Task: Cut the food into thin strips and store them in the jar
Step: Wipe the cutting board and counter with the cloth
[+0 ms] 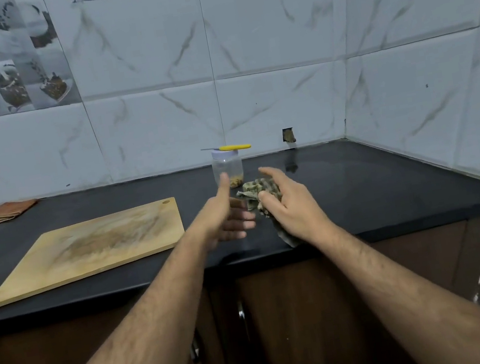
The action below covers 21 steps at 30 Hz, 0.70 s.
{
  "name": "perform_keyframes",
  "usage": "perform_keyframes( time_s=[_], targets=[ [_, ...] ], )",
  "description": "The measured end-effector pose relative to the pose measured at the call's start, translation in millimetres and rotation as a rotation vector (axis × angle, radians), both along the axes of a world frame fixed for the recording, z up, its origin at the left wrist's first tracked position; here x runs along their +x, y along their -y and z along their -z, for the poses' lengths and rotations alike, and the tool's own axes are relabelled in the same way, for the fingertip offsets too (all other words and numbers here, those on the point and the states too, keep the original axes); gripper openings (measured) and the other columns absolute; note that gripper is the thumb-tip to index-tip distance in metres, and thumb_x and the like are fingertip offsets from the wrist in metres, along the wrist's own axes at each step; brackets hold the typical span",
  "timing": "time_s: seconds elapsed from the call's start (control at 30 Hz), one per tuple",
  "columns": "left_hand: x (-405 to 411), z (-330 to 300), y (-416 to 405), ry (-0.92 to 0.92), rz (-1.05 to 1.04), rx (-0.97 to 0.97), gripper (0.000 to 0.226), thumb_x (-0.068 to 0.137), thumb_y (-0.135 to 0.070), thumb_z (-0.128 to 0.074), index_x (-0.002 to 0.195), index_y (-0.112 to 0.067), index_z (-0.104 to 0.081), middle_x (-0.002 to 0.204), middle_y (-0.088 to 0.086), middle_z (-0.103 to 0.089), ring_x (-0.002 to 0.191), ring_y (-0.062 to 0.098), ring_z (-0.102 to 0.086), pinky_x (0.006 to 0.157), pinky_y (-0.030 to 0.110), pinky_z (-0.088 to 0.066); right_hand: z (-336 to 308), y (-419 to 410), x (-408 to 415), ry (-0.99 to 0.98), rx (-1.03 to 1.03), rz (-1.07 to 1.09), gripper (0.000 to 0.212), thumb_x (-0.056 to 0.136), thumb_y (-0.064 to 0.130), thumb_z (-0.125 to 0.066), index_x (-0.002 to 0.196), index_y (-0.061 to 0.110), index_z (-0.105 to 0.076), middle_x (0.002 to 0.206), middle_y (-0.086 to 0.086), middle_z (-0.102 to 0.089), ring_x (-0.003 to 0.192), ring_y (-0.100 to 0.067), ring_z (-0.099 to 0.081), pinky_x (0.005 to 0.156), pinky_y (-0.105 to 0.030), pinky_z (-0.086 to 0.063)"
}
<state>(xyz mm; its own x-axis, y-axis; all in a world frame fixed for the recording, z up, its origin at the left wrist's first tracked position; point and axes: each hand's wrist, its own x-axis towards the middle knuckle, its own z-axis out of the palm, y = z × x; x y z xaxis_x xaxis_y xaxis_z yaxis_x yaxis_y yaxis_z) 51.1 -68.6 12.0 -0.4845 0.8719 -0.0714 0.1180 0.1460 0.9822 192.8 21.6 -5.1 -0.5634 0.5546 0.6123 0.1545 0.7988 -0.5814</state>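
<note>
On the black countertop [361, 193], close to its front edge, the person's two bare hands meet over a crumpled patterned cloth [260, 189]. The right hand [290, 205] grips the cloth, its thumb and lower fingers curled into the fabric while the forefinger sticks out straight toward the wall; a tail of the cloth hangs from under the palm down to the counter edge. The left hand [227, 215] is held wide and holds nothing: its thumb points up, its fingers stretch sideways toward the cloth, and the fingertips come just beside the fabric, though whether they touch it cannot be told.

Just behind the hands stands the clear plastic jar [228, 169], upright, with a pale lid [225, 153] on it. A small heap of yellowish food strips [237, 180] lies in the bottom of the jar, partly hidden by the left thumb. Across the lid rests a knife [226, 148] with a yellow handle, its thin blade pointing left.

To the left of the hands lies a wooden cutting board [91, 248], flat on the counter, its surface scored and stained. Far back at the left, against the tiled wall [273, 49], lies a folded orange-brown cloth [4, 213]. Dark wooden cabinet doors [317, 311] show below the counter.
</note>
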Motion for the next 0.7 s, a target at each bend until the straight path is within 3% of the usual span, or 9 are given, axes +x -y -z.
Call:
perform_keyframes(
  time_s=[0.1,0.17,0.27,0.37,0.4,0.47,0.53,0.7],
  targets=[
    [9.7,1.6,-13.4,0.156,0.102,0.122,0.041,0.101,-0.049,-0.045,0.099,-0.015,-0.067,0.066,-0.006,-0.065,0.065,0.011,-0.062,0.066,0.031,-0.056,3.5,-9.9,-9.4,0.039,-0.005,0.004,0.072,0.093,0.026,-0.062,0.155,0.02,-0.026,0.135,-0.004,-0.05,0.125,-0.015,-0.045,0.1,-0.021,-0.035],
    [12.7,1.7,-22.7,0.214,0.046,0.211,0.018,0.101,-0.022,-0.051,0.092,-0.015,-0.065,0.06,-0.008,-0.065,0.054,0.007,-0.059,0.059,0.027,-0.053,5.5,-16.8,-13.2,0.06,-0.069,-0.041,0.091,0.088,0.027,-0.07,0.158,0.024,-0.012,0.141,-0.006,-0.042,0.134,-0.018,-0.038,0.11,-0.032,-0.033],
    [8.4,0.9,-34.9,0.27,-0.051,0.289,0.022,0.096,-0.001,-0.047,0.086,-0.011,-0.064,0.069,0.003,-0.071,0.056,0.013,-0.067,0.054,0.029,-0.054,5.4,-30.5,-12.3,0.017,-0.286,-0.139,0.112,0.08,0.029,-0.082,0.158,0.028,-0.002,0.151,-0.006,-0.031,0.138,-0.016,-0.037,0.114,-0.036,-0.035],
    [-0.6,0.3,-43.8,0.313,-0.066,0.321,0.021,0.097,-0.001,-0.047,0.091,-0.01,-0.065,0.082,0.008,-0.072,0.067,0.017,-0.069,0.059,0.033,-0.055,3.1,-46.6,-11.2,0.023,-0.609,-0.167,0.118,0.067,0.056,-0.085,0.157,0.02,-0.016,0.146,-0.009,-0.046,0.123,-0.016,-0.056,0.095,-0.031,-0.052],
    [-3.4,-0.4,-46.5,0.327,-0.065,0.333,0.02,0.097,-0.001,-0.047,0.093,-0.01,-0.064,0.083,0.008,-0.071,0.069,0.017,-0.069,0.06,0.033,-0.055,-1.0,-48.2,-10.7,0.048,-0.699,-0.145,0.114,0.066,0.066,-0.08,0.152,0.012,-0.029,0.137,-0.009,-0.056,0.111,-0.015,-0.062,0.081,-0.026,-0.054],
    [-7.5,-2.1,-52.8,0.346,-0.07,0.352,0.018,0.097,-0.001,-0.048,0.096,-0.009,-0.063,0.085,0.008,-0.072,0.071,0.017,-0.069,0.063,0.034,-0.056,-8.4,-54.3,-10.8,0.024,-0.846,-0.07,0.09,0.079,0.068,-0.068,0.133,-0.003,-0.053,0.101,-0.003,-0.069,0.072,-0.012,-0.063,0.056,-0.024,-0.045],
    [-9.7,-4.3,-58.6,0.362,-0.076,0.369,0.017,0.097,-0.001,-0.048,0.1,-0.008,-0.063,0.086,0.009,-0.071,0.071,0.017,-0.07,0.062,0.033,-0.057,-16.0,-58.7,-9.4,-0.003,-1.003,-0.039,0.062,0.088,0.061,-0.061,0.107,0.003,-0.064,0.07,0.002,-0.062,0.048,-0.011,-0.051,0.052,-0.023,-0.038],
    [-7.6,-12.9,-66.5,0.363,-0.074,0.39,0.017,0.098,0.001,-0.047,0.102,-0.006,-0.062,0.088,0.011,-0.071,0.072,0.019,-0.07,0.062,0.033,-0.059,-28.4,-66.1,-10.8,0.052,-1.121,-0.128,0.035,0.096,0.048,-0.057,0.09,0.015,-0.067,0.072,-0.002,-0.072,0.054,-0.014,-0.067,0.052,-0.025,-0.052]
  ],
)
